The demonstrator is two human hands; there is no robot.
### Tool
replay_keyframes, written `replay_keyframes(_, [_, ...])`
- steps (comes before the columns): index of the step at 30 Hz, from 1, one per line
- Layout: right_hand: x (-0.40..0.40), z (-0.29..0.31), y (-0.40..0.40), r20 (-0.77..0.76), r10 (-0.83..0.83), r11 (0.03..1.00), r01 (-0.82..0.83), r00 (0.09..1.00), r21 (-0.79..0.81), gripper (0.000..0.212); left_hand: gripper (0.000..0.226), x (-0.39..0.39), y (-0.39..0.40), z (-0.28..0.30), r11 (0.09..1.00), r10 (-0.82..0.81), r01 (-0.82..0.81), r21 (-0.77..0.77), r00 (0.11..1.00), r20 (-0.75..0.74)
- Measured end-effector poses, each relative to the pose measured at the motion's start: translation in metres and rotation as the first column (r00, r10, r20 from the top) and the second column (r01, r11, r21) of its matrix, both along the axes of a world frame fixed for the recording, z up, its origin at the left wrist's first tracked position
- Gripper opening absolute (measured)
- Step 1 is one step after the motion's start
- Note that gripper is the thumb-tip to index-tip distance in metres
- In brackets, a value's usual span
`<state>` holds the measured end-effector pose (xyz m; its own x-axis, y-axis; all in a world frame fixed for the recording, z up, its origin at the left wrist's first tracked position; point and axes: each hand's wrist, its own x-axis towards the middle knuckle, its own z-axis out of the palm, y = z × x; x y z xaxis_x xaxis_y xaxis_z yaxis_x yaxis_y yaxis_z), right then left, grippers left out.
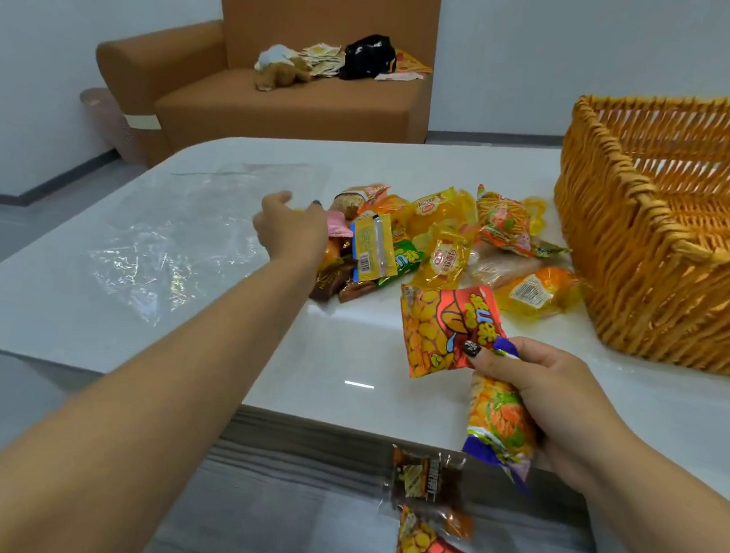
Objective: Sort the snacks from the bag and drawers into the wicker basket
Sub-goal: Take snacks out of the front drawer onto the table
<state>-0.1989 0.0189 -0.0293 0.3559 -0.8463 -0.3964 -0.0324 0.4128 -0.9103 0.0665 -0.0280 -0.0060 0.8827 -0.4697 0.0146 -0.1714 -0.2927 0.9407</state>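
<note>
Mid-sort: R hand (561, 399) gripped red peanut packet (445, 328) + orange packet (500, 425); L hand (291, 225) reached snack pile (442, 238), grip unclear. Next prob: drop into wicker basket (637, 267).

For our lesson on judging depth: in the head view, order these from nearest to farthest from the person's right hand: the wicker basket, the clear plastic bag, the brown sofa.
From the right hand:
1. wicker basket, on the table's right side.
2. clear plastic bag, flat on the table's left side.
3. brown sofa, beyond the table against the wall.
</note>
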Motion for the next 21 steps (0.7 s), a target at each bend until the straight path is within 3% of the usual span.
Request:
replay_keyframes(2, [-0.002,0.000,-0.005,-0.021,0.029,0.998,-0.031,0.999,-0.049,0.011,0.028,-0.038,0.032,-0.001,0.951,-0.297,0.282,-0.131,0.948,-0.113])
replay_keyframes(4, [-0.002,0.000,-0.008,-0.074,0.060,0.990,-0.068,0.995,-0.121,0.011,0.028,-0.066,0.064,-0.003,0.788,-0.608,0.609,-0.090,0.747,-0.270])
replay_keyframes(6, [0.002,0.000,-0.010,-0.103,0.045,0.980,-0.063,0.994,-0.189,0.010,0.026,-0.077,0.081,-0.006,0.628,-0.732,0.777,-0.037,0.574,-0.368])
replay_keyframes(7, [0.005,0.000,-0.010,-0.101,0.016,0.976,-0.037,0.995,-0.215,0.010,0.021,-0.078,0.083,-0.007,0.604,-0.750,0.795,-0.059,0.541,-0.380])
replay_keyframes(9, [0.010,0.001,-0.009,-0.083,-0.072,0.978,0.054,0.994,-0.202,0.018,0.011,-0.076,0.077,-0.003,0.663,-0.729,0.737,-0.126,0.599,-0.331])
replay_keyframes(11, [0.012,0.004,-0.010,-0.056,-0.127,0.991,0.125,0.990,-0.039,0.031,0.004,-0.062,0.056,0.006,0.778,-0.629,0.582,-0.238,0.719,-0.297])
replay_keyframes(15, [0.008,0.007,-0.009,-0.002,-0.049,0.976,0.049,0.999,0.213,0.049,0.008,-0.005,-0.001,0.013,0.913,-0.365,0.250,-0.323,0.855,-0.369])
replay_keyframes(18, [0.007,0.006,-0.012,0.024,-0.039,0.970,0.033,0.999,0.239,0.039,0.034,0.013,-0.012,-0.006,0.961,-0.215,0.120,-0.251,0.893,-0.396])
replay_keyframes(21, [0.006,0.013,-0.013,0.130,-0.027,0.975,-0.003,0.991,0.223,0.014,0.033,-0.011,0.015,-0.033,0.942,-0.155,0.040,-0.332,0.932,-0.327])
